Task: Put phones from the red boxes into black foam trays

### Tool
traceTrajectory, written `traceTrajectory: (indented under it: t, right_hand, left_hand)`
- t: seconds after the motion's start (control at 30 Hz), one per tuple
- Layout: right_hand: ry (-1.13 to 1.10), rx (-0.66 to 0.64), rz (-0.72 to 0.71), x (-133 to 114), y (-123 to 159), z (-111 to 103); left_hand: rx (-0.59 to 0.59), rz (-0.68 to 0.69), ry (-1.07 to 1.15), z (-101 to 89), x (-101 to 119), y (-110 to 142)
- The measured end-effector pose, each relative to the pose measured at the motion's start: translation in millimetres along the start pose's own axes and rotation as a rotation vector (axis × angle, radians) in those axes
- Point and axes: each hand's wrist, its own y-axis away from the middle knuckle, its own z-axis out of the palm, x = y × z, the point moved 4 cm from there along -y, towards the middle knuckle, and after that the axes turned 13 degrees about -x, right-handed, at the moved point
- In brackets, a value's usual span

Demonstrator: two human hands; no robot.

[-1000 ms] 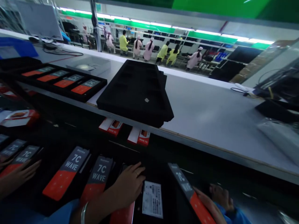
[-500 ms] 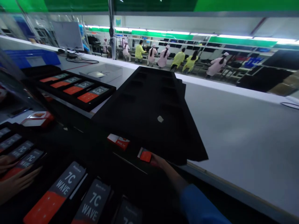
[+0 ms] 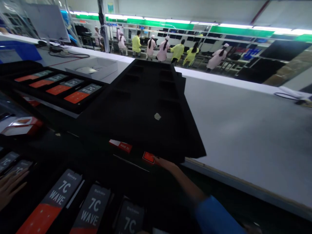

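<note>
My right hand [image 3: 163, 162], at the end of a blue sleeve, grips a small red box [image 3: 148, 157] by its right side, near the front edge of the black tray stack. Left of it, a red and white box [image 3: 121, 146] marked WAVE 7C lies just under that edge. Nearest me, dark grey and red 7C WAVE boxes [image 3: 91, 206] sit in a black tray. At the bottom edge shows a sliver of skin, perhaps my left hand [image 3: 142, 232], with its fingers hidden. Another person's hand [image 3: 11, 187] rests with spread fingers by boxes at the left.
A stack of black trays [image 3: 143, 107] lies on the white table [image 3: 236, 126]. To its left are another tray [image 3: 80, 109] of boxes, a white open carton [image 3: 107, 68], a blue bin [image 3: 21, 50] and a monitor [image 3: 47, 22]. Several people sit at benches beyond.
The view has shifted, moving most things left and upward in the picture. The red box in my right hand has turned, showing more of its red face. One of the other person's hands has left view.
</note>
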Motion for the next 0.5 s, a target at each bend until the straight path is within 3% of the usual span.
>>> traceTrajectory:
  t: [0.1,0.17,0.23,0.3,0.4,0.5]
  right_hand:
    - [0.118,-0.073,-0.079,0,75,26]
    - [0.340,-0.122,-0.186,-5,133,59]
    - [0.568,-0.060,-0.181,-11,179,90]
    - [0.679,-0.002,-0.073,-18,203,110]
    - [0.675,-0.074,0.118,-29,204,120]
    - [0.631,-0.186,0.199,-35,199,115]
  left_hand:
    - [-0.071,0.012,0.091,75.8,53,-42]
    - [-0.103,0.006,0.131,101.5,70,-49]
    - [-0.145,-0.055,0.179,108.0,70,-46]
    - [-0.192,-0.131,0.224,104.7,62,-40]
    - [-0.232,-0.191,0.243,98.9,56,-36]
    - [-0.259,-0.204,0.237,102.0,58,-37]
